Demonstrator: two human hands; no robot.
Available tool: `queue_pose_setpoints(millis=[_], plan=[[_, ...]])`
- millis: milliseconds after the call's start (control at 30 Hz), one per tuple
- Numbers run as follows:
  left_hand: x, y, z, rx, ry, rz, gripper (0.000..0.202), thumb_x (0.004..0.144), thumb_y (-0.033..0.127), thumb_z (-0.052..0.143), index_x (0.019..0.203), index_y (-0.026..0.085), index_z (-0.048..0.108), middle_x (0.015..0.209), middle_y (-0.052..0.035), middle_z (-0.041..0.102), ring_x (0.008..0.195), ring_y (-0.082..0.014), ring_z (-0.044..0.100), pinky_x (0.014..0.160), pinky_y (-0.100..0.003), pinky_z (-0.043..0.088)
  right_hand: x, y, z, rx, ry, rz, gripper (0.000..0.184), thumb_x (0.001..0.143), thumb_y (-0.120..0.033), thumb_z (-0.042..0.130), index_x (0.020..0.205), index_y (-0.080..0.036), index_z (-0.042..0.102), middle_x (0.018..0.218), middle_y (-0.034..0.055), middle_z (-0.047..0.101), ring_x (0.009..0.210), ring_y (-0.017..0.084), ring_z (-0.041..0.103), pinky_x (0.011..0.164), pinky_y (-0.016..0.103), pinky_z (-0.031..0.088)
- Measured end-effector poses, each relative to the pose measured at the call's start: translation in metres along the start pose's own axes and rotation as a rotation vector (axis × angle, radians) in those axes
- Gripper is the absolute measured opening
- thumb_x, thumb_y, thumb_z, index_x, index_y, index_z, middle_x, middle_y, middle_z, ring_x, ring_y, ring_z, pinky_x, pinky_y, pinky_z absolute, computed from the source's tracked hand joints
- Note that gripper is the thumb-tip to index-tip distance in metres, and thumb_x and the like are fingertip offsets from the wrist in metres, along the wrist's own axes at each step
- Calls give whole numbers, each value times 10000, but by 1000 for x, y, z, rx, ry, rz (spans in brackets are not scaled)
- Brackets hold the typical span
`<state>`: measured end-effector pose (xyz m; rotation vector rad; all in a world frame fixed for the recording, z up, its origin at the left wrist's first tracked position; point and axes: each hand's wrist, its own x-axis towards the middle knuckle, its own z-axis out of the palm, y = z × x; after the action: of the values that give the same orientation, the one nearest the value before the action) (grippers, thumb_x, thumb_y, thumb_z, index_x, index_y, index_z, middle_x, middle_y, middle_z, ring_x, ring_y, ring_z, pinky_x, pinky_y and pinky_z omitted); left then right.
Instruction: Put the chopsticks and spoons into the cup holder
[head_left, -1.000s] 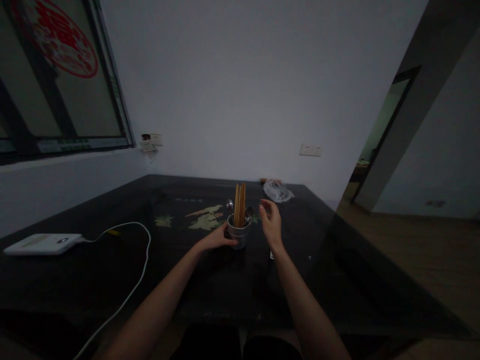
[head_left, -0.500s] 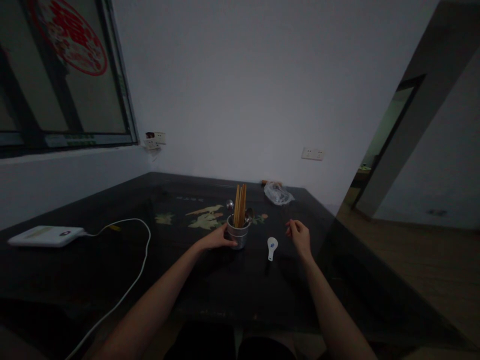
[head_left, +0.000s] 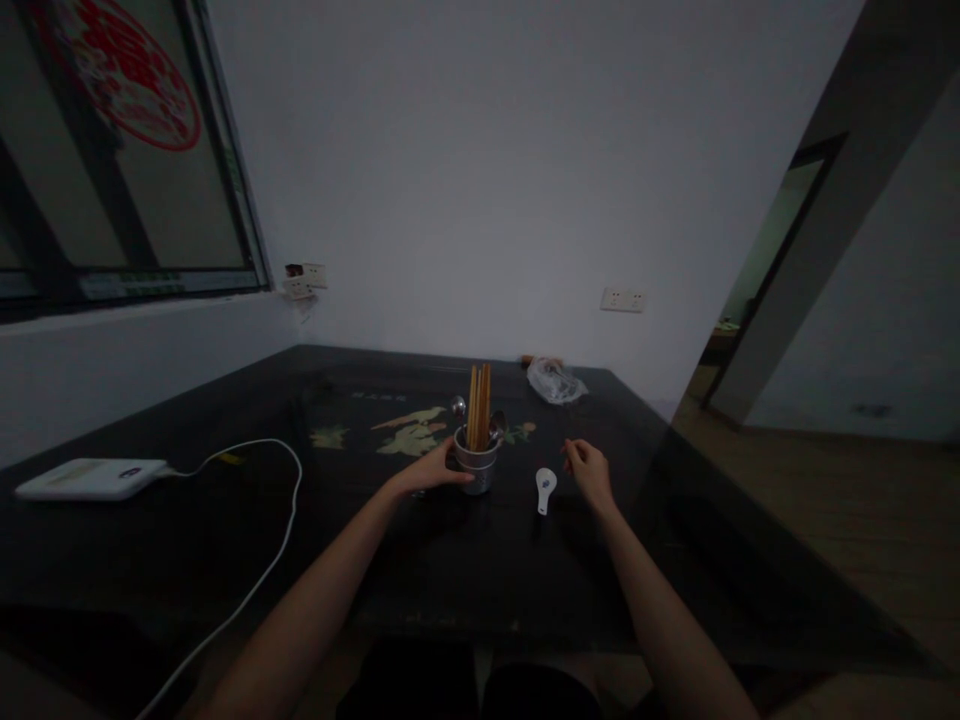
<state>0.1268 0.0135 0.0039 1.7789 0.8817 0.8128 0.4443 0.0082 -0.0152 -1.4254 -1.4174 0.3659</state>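
My left hand (head_left: pixel 436 468) is closed around the left side of a silver metal utensil holder (head_left: pixel 477 466), thumb across its front. Several wooden chopsticks (head_left: pixel 478 408) stand upright in the holder, with metal spoons (head_left: pixel 458 406) leaning out at its sides. To the right of the holder lies a white soup spoon (head_left: pixel 545 488) with a small blue mark in its bowl, handle toward me. Just right of that spoon, my right hand (head_left: pixel 589 470) hovers with curled fingers and nothing visible in them. A small shiny thing beside my left wrist is too dim to name.
A dark table (head_left: pixel 315 560) with a painted bird-and-flower pattern fills the foreground. At left lies a white flat device (head_left: pixel 94 479) with a white cable (head_left: pixel 289 520) curving toward me. A crumpled clear plastic bag (head_left: pixel 555 382) sits by the wall at the back.
My right hand has moved slightly left, closer to the soup spoon. My left hand stays on the utensil holder. The view has shifted a little.
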Motion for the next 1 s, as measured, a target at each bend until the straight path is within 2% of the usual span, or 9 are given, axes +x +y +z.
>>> queue_pose_setpoints(millis=[133, 300, 533, 767, 900, 1000], plan=[[-1, 3, -3, 52, 13, -6, 783, 602, 334, 801, 1266, 119, 448, 1285, -180, 525, 1186, -297, 503, 1036, -450, 350, -2, -4, 1, -21, -35, -9, 462, 786, -603, 424, 651, -193, 587, 482, 15, 565, 479, 176, 539, 499, 264, 359], [0, 0, -6, 43, -1, 1, 790, 603, 311, 799, 1275, 142, 421, 1300, -170, 511, 1178, -272, 511, 1030, -438, 361, -4, -7, 1, -51, -44, -3, 428, 802, -561, 425, 653, -195, 588, 496, 16, 579, 490, 174, 551, 507, 260, 352], [-2, -9, -15, 22, -137, -46, 776, 596, 300, 797, 1261, 177, 415, 1261, -167, 541, 1113, -260, 560, 969, -459, 410, -4, -7, 1, -83, -53, -5, 410, 825, -521, 407, 658, -193, 587, 507, 16, 573, 498, 171, 549, 503, 257, 343], [-1, -18, -22, 193, -133, -94, 743, 603, 376, 763, 1231, 154, 435, 1156, -125, 600, 1035, -236, 582, 920, -395, 431, -2, -3, 2, -96, -61, 2, 400, 825, -499, 411, 665, -186, 600, 508, 15, 581, 503, 162, 558, 509, 242, 351], [-3, -17, -31, 354, -72, -197, 629, 570, 440, 751, 1089, 158, 536, 1023, -71, 629, 938, -220, 595, 802, -313, 456, -2, -4, 1, -107, -77, -1, 380, 828, -476, 418, 663, -187, 603, 513, 16, 588, 522, 166, 573, 529, 241, 358], [-5, -11, -33, 453, -116, -260, 466, 565, 490, 737, 875, 166, 612, 858, -37, 642, 837, -211, 594, 703, -271, 439, -3, -5, 1, -124, -82, -2, 377, 831, -464, 417, 656, -187, 604, 522, 20, 595, 533, 167, 578, 540, 243, 360]])
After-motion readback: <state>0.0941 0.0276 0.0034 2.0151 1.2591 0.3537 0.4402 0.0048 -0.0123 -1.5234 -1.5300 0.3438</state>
